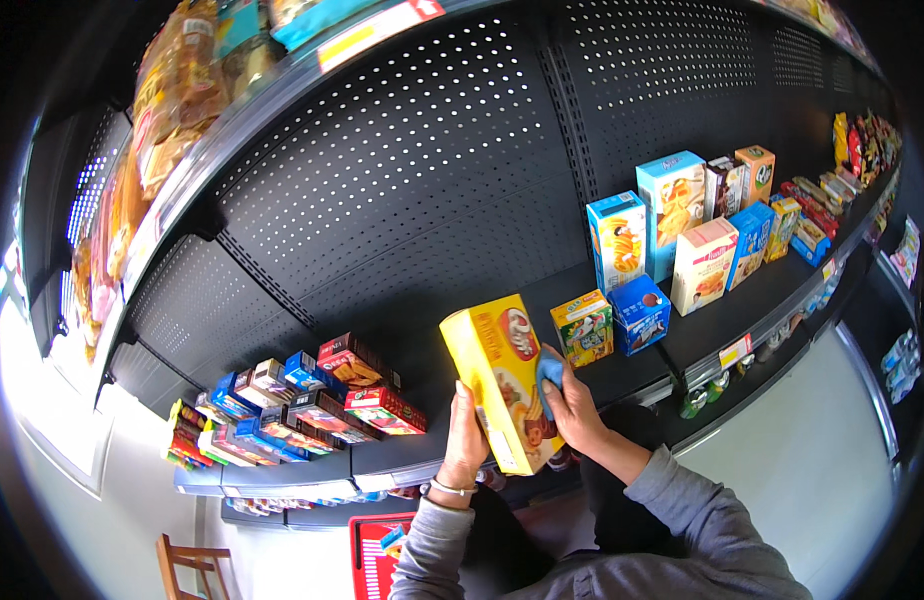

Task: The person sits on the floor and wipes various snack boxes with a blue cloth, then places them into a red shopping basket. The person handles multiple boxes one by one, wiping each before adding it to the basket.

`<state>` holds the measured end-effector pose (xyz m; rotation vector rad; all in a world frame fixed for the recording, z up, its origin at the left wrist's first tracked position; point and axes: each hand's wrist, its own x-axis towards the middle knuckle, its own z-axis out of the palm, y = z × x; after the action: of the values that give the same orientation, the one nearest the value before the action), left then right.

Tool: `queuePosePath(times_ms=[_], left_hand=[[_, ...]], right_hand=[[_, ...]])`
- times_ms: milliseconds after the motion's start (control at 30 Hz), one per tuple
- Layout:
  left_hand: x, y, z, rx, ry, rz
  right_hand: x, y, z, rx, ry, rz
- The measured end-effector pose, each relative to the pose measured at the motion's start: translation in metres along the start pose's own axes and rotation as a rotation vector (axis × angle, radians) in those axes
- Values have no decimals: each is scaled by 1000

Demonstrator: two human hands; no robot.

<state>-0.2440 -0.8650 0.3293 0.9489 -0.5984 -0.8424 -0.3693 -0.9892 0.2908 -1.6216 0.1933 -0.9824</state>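
Note:
A large yellow food carton (499, 375) with pictures of baked snacks is held tilted in front of the black shelf (454, 442). My left hand (466, 435) grips its left side, a pale bracelet on the wrist. At its right side is my right hand (571, 401), which presses a folded blue cloth (550, 375) against the carton. Just right of the carton, a small yellow-green box (583, 330) and a blue box (640, 313) stand on the shelf. The fingers behind the carton are hidden.
Snack boxes (304, 409) stand in rows at the left, taller cartons (672, 210) at the right. Bagged food (181, 97) lies on the upper shelf, whose edge juts out above. Below are a red shopping basket (368, 555) and a wooden chair (192, 559).

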Motion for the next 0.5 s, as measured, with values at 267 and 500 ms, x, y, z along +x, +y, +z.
queuePosePath(times_ms=[267, 500], left_hand=[[-14, -15, -29, -193, -96, -112], [-5, -9, -23, -353, 38, 12]], right_hand=[[8, -28, 28, -149, 38, -120], [63, -29, 55, -269, 13, -327]])
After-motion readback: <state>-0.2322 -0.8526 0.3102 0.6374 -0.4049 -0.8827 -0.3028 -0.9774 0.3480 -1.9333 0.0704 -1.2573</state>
